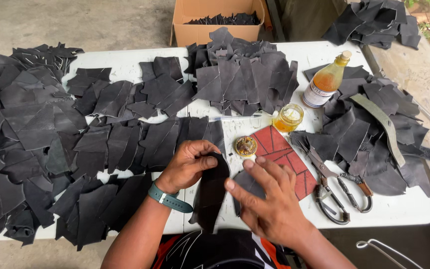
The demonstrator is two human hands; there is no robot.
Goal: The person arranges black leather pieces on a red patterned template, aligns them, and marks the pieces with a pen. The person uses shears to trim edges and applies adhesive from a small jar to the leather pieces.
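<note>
- White table [404, 206]: nearly covered by cut pieces of black leather, laid in overlapping rows on the left [36, 134] and heaped at the back centre [245, 74] and on the right [374, 129].
- Cardboard box [200, 30]: on the floor behind the table, holding more black pieces.
- Red cutting board [284, 154]: before the person, partly under the right hand.
- Long leather piece [212, 192]: hangs over the near table edge, just left of the board.
- Left hand [187, 164]: wears a green watch; thumb and fingers pinched on the top of the long leather piece.
- Right hand [269, 199]: fingers spread flat, pressing a smaller leather piece [247, 182] on the board.
- Scissors [332, 187]: just right of the board.
- Amber bottle [327, 82], open jar [288, 118] and round lid [245, 146]: behind the board, crowding the work area.
</note>
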